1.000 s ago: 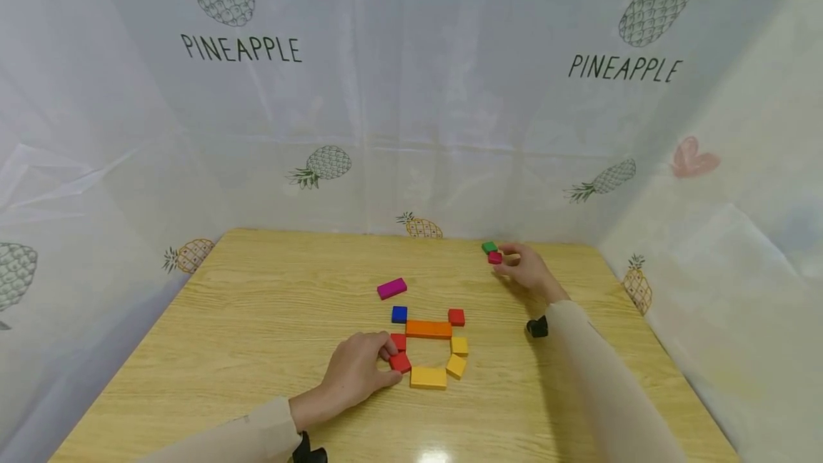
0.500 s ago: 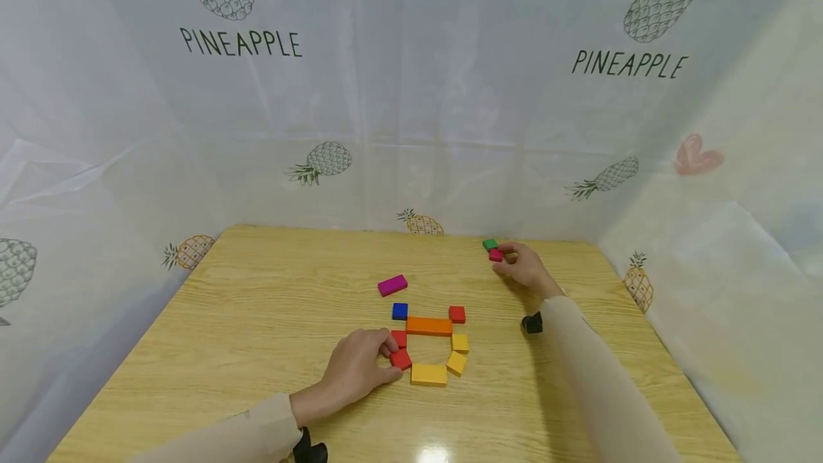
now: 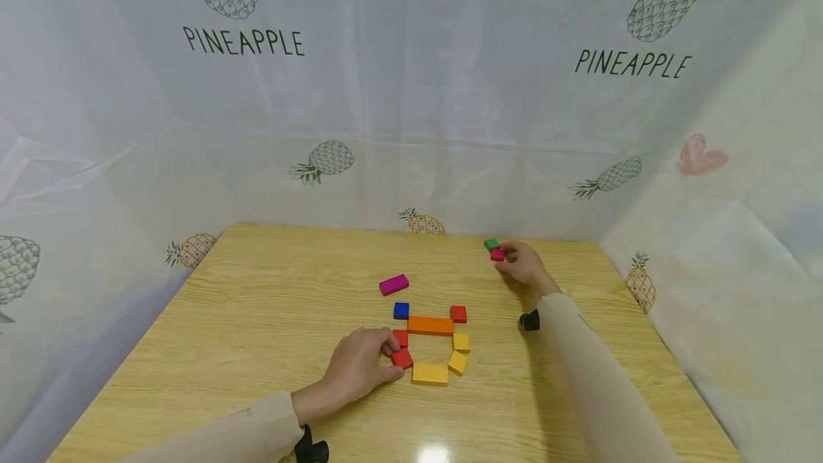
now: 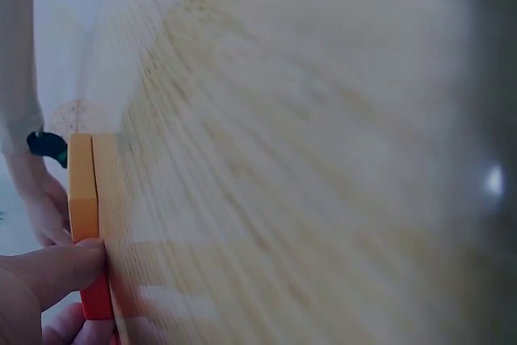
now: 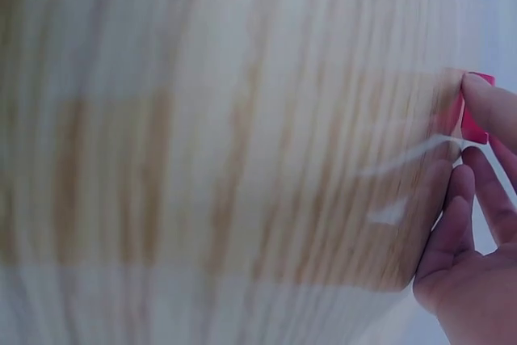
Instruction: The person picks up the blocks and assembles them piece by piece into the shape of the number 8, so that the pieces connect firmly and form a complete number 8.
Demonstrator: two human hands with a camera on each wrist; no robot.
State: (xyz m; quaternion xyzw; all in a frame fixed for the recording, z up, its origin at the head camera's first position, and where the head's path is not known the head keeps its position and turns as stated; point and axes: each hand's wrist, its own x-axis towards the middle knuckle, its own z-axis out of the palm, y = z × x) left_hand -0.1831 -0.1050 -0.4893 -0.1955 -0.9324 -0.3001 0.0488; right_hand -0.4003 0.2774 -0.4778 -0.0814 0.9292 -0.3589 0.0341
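Note:
My left hand (image 3: pixel 361 363) pinches the lower red block (image 3: pixel 401 359) between thumb and fingers, at the left side of a ring of blocks. In the left wrist view its thumb presses the red block (image 4: pixel 97 300) beside the yellow block (image 4: pixel 82 187). Far off at the back right, my right hand (image 3: pixel 524 265) pinches a small crimson block (image 3: pixel 498 254), which lies up against a green block (image 3: pixel 491 244). The right wrist view shows that crimson block (image 5: pixel 477 111) between thumb and fingers, low on the wood.
The ring includes an orange bar (image 3: pixel 431 326), a long yellow block (image 3: pixel 430 374), smaller yellow blocks (image 3: pixel 461 342), a blue block (image 3: pixel 401 311) and a red corner block (image 3: pixel 459 314). Behind it lies a magenta block (image 3: pixel 393 284). A pineapple-print curtain (image 3: pixel 386 91) stands behind the table (image 3: pixel 257 320).
Both hands stay nearly where they were, still on the same blocks. The view has shifted slightly; the right wrist and sleeve have moved a little left.

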